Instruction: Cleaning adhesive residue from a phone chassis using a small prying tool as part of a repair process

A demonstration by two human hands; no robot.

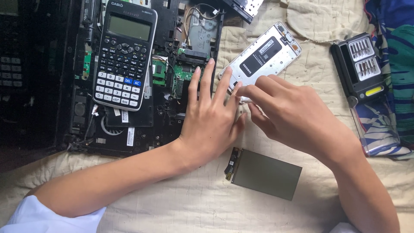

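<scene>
My left hand (211, 116) lies flat with fingers spread, its fingertips on the edge of an opened laptop (168, 73) and on the near end of a white phone frame (263, 54) with a black battery. My right hand (289, 114) is beside it, thumb and fingers pinched at the frame's lower corner on something small and pale that I cannot make out. A grey detached display panel (265, 174) with a flex cable lies on the cloth just below both hands.
A black scientific calculator (124, 56) rests on the laptop's exposed boards. A black screwdriver bit case (361, 67) stands open at the right on patterned blue fabric (399, 51). Everything sits on a beige cloth (189, 203).
</scene>
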